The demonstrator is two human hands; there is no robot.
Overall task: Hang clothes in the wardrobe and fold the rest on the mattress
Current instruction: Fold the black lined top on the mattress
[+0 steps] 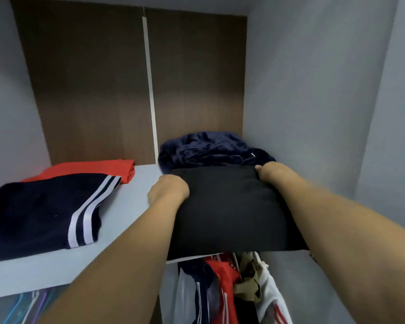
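A person's left hand [167, 190] and right hand [270, 173] are gripping the 2 far corners of a folded black garment [229, 209], which is lying on the wardrobe shelf [131, 190] against a crumpled navy garment [211, 148]; striped navy shorts [45, 213] are lying to the left.

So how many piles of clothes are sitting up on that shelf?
4: a red folded garment back left, a navy white-striped one front left, a crumpled navy one back right, a black folded one held in front.

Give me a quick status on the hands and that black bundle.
Left hand and right hand: grip on folded black garment, half onto shelf. Navy pile directly behind it.
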